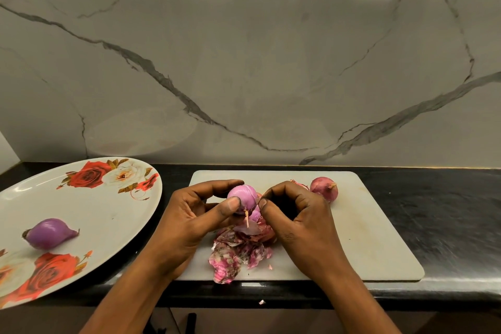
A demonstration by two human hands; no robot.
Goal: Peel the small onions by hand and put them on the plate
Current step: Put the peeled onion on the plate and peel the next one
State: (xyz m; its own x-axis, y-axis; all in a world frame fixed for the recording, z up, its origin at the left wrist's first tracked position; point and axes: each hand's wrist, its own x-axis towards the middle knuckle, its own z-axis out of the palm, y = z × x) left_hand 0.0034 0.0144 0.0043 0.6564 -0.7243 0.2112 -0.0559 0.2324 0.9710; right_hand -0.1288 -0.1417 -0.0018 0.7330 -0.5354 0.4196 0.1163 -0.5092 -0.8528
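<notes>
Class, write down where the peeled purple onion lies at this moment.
The peeled onion lies on the floral plate, at the head view's lower left, left of the left hand.

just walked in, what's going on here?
A person is peeling small onions over a white cutting board. The left hand holds a partly peeled onion, and the right hand pinches at its side. A pile of peels lies on the board beneath the hands. One peeled onion sits on the floral plate to the left. One unpeeled onion lies near the board's far edge.
</notes>
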